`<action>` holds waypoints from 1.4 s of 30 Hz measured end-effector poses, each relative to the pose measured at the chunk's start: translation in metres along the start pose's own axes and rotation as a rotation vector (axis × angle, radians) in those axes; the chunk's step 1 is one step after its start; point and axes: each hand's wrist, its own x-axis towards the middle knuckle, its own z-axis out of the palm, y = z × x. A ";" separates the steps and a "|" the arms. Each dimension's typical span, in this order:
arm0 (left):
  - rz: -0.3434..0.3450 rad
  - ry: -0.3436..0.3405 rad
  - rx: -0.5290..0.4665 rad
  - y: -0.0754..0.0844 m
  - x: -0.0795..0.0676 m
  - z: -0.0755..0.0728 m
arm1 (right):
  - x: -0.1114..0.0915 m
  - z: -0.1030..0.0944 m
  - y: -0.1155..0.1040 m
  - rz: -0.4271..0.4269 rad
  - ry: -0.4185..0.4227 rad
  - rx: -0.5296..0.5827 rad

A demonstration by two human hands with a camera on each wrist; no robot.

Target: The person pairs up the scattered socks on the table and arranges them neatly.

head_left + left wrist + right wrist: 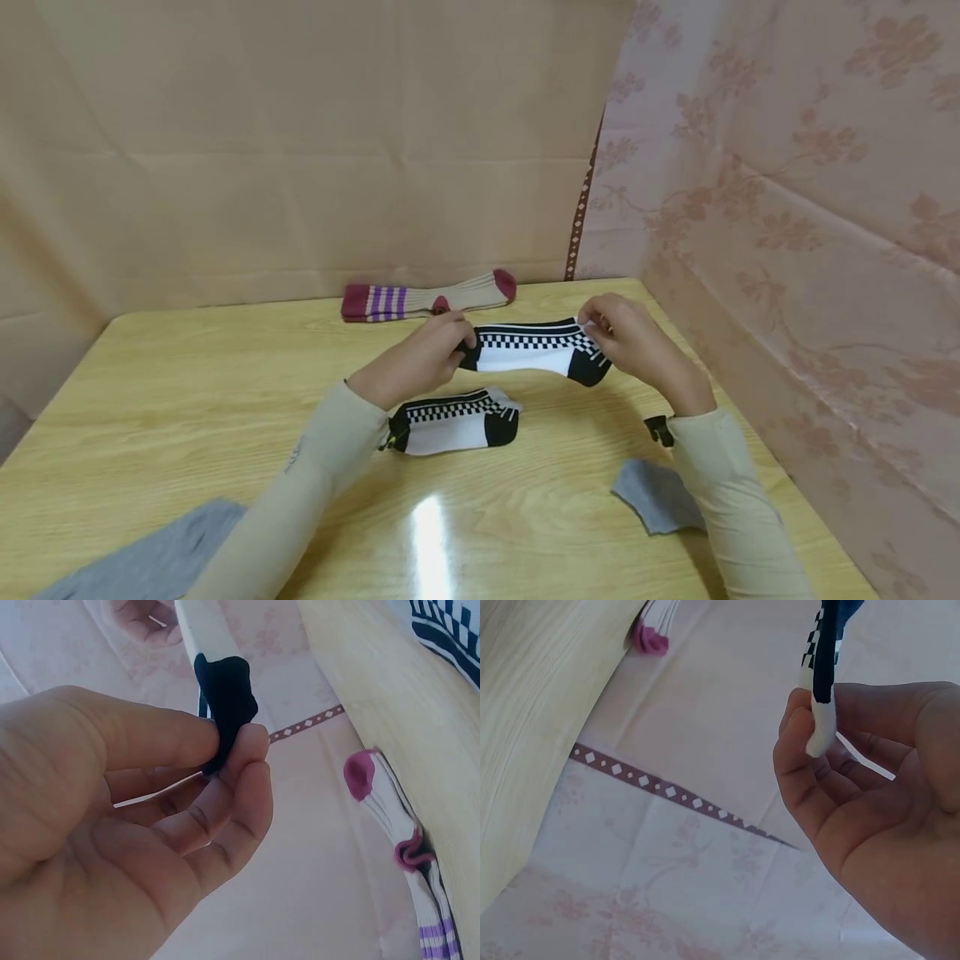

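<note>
Stretched between both hands above the table is a black-and-white checkered ankle sock [525, 350]. My left hand [420, 354] pinches its black end [227, 697] between thumb and fingers. At the other end, my right hand [633, 342] pinches the white edge of the opening [823, 731]. A matching checkered sock [450, 423] lies flat on the table below, close to the left sleeve. Behind the held sock, a folded pair of beige socks [420, 298] with maroon toes and purple stripes rests near the far table edge.
On the wooden table [225, 400], a grey cloth piece [150, 554] lies at the front left, partly under the left arm. A smaller grey piece [656, 497] sits beside the right forearm. Beige curtain [300, 150] hangs behind; pink floral fabric [825, 250] borders the right side.
</note>
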 end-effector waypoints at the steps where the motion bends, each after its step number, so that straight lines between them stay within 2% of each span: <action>1: -0.007 0.000 0.003 0.000 -0.002 -0.001 | 0.000 0.000 -0.002 -0.009 0.001 -0.002; 10: -0.016 0.001 0.019 0.001 -0.012 -0.006 | 0.001 0.009 -0.008 -0.063 0.001 0.011; 17: -0.014 0.029 0.030 0.000 -0.018 -0.008 | 0.005 0.014 -0.011 -0.107 0.034 0.018; 24: -0.037 0.036 0.029 0.002 -0.033 -0.013 | 0.009 0.023 -0.016 -0.159 0.060 0.033; 28: -0.038 0.034 0.057 0.004 -0.041 -0.015 | 0.009 0.030 -0.021 -0.153 0.031 0.043; 36: -0.004 0.058 0.117 0.005 -0.051 -0.011 | 0.004 0.032 -0.029 -0.157 -0.002 0.034; 42: -0.033 0.035 0.122 0.005 -0.058 -0.008 | 0.001 0.037 -0.031 -0.200 0.013 0.050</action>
